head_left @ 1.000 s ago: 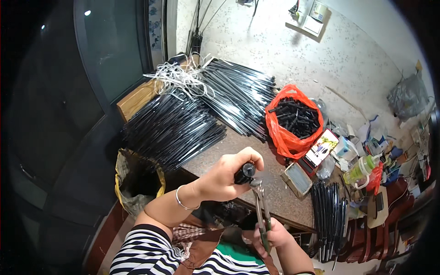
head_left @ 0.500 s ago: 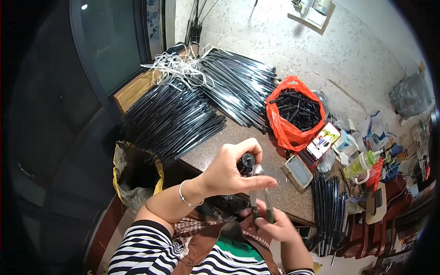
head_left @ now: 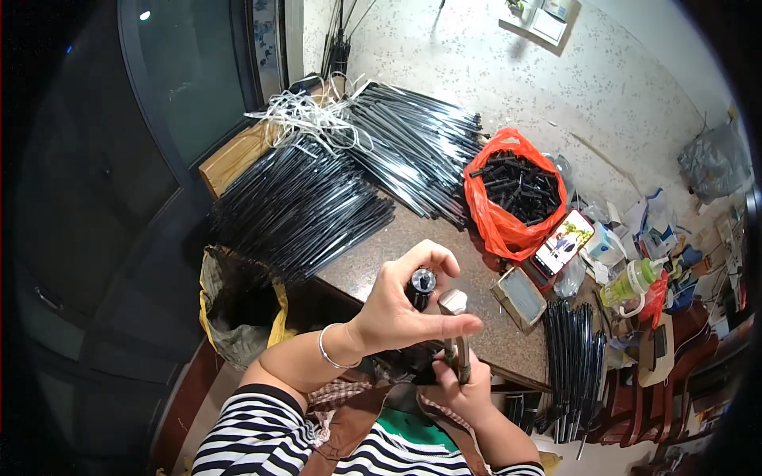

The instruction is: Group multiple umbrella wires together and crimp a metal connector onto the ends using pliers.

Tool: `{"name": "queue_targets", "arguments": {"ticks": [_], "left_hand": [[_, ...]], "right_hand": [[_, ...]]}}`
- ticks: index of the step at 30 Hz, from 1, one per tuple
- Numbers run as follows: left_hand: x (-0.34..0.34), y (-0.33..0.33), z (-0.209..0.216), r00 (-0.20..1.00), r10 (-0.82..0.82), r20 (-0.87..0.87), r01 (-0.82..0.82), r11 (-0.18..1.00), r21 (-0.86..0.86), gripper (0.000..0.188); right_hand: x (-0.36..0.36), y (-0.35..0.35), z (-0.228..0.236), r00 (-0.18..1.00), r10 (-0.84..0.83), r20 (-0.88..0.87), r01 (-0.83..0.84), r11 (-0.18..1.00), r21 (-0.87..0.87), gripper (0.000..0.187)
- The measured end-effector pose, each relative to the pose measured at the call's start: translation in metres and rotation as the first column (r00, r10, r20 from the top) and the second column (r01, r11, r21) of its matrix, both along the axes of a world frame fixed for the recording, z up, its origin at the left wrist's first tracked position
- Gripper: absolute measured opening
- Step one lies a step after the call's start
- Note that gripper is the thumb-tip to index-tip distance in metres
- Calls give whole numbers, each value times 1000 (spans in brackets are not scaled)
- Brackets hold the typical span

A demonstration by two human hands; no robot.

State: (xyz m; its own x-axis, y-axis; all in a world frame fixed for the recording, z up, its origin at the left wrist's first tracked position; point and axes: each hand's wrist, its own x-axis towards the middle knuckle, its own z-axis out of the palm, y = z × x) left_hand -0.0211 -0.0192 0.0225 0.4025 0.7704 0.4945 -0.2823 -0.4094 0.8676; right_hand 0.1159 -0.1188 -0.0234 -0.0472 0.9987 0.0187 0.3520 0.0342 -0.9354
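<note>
My left hand, raised above the table's front edge, is curled around a short black cylinder. The cylinder's round end faces up and shows a pale ring with a dark centre. The thumb stretches out to the right, apart from the fingers. Below it, my right hand grips a metal pliers-like tool by its dark handles. The tool's pale metal head stands close beside the black cylinder, between the left thumb and fingers. Whether the head touches the cylinder, I cannot tell.
Long black rods and shinier tubes lie piled at the back, under white straps. A red bag holds short black tubes. Nearby are a phone, a small box, a green bottle and another rod bundle.
My right hand has brought the tool up and its two arms now sit closer together. In my left hand, the cylinder's end has tipped to face up more.
</note>
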Motion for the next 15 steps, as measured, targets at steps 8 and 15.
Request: {"name": "queue_targets", "arguments": {"ticks": [8, 15], "left_hand": [[12, 3, -8, 998, 38, -59, -37, 999, 7, 36], [21, 16, -12, 999, -11, -51, 7, 996, -85, 29]], "right_hand": [[4, -6, 8, 986, -97, 134, 92, 995, 38, 14], [80, 22, -1, 896, -264, 356, 236, 964, 119, 23]]}}
